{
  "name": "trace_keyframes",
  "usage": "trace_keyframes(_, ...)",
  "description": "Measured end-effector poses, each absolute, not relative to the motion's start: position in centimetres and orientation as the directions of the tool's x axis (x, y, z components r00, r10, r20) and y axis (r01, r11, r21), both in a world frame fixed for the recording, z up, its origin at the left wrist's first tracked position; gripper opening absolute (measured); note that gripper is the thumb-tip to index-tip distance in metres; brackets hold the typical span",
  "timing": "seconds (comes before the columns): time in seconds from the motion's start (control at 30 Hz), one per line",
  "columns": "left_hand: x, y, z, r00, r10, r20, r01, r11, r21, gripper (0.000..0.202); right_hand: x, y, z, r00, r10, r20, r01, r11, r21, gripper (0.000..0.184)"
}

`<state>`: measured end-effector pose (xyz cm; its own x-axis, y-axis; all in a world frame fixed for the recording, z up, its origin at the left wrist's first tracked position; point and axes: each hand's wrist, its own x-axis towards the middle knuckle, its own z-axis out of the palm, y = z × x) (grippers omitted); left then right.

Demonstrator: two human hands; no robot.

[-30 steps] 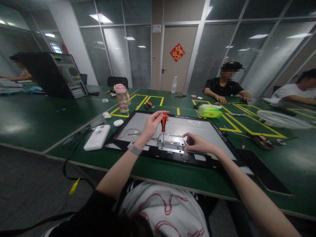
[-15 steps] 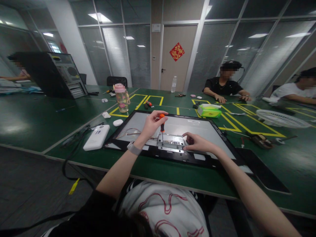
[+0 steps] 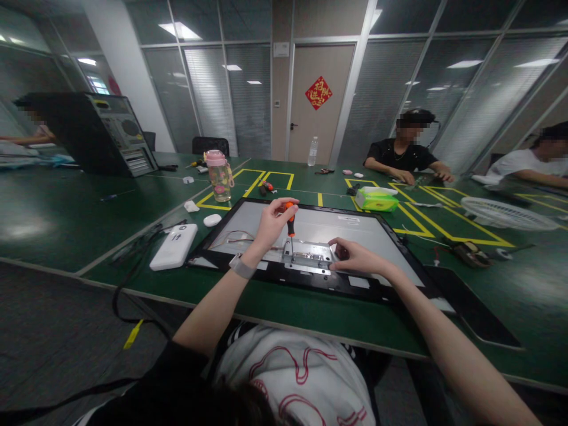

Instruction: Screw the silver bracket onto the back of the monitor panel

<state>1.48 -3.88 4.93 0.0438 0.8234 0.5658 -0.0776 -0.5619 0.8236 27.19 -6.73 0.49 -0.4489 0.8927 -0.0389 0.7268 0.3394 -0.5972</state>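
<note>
My left hand (image 3: 274, 223) is closed around the handle of an orange and black screwdriver (image 3: 290, 223). The screwdriver stands nearly upright, its tip down at the left part of a silver metal bracket (image 3: 306, 269). That bracket lies on the near side of a large flat display panel (image 3: 252, 219) with a black frame. At the bracket's right end, my right hand (image 3: 355, 257) grips its edge between thumb and fingers. A thin cable (image 3: 235, 235) runs across the panel to the left of the bracket.
Left of the panel lie a white power bank (image 3: 174, 247) and a white oval case (image 3: 212, 220). A pink-lidded bottle (image 3: 218, 177) stands behind them. A green tissue pack (image 3: 377, 199) and a white fan grille (image 3: 506, 213) are at the right. Co-workers sit across the table.
My left hand and the top of the screwdriver have shifted slightly left. My right hand stays on the bracket. The co-worker's hand across the table has moved a little.
</note>
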Motion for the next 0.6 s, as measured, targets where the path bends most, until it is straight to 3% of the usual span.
trace_keyframes(0.2, 1.56, -3.50, 4.66, 0.051, 0.863, 0.502, -0.301, -0.466, 0.832, 0.027, 27.01, -6.89, 0.68, -0.441, 0.897, -0.037, 0.730, 0.335, -0.596, 0.054)
trace_keyframes(0.43, 1.45, -3.92, 4.89, -0.042, 0.815, 0.578, -0.062, -0.580, 0.812, 0.020, 27.06, -6.89, 0.71, -0.447, 0.894, -0.034, 0.720, 0.337, -0.607, 0.056)
trace_keyframes(0.5, 1.46, -3.76, 4.79, -0.048, 0.821, 0.568, -0.082, -0.570, 0.817, 0.020, 27.10, -6.87, 0.66, -0.454, 0.890, -0.035, 0.716, 0.341, -0.609, 0.055)
trace_keyframes(0.6, 1.54, -3.53, 4.67, 0.012, 0.854, 0.520, -0.244, -0.502, 0.830, 0.026, 27.13, -6.85, 0.62, -0.454, 0.890, -0.039, 0.720, 0.341, -0.605, 0.055)
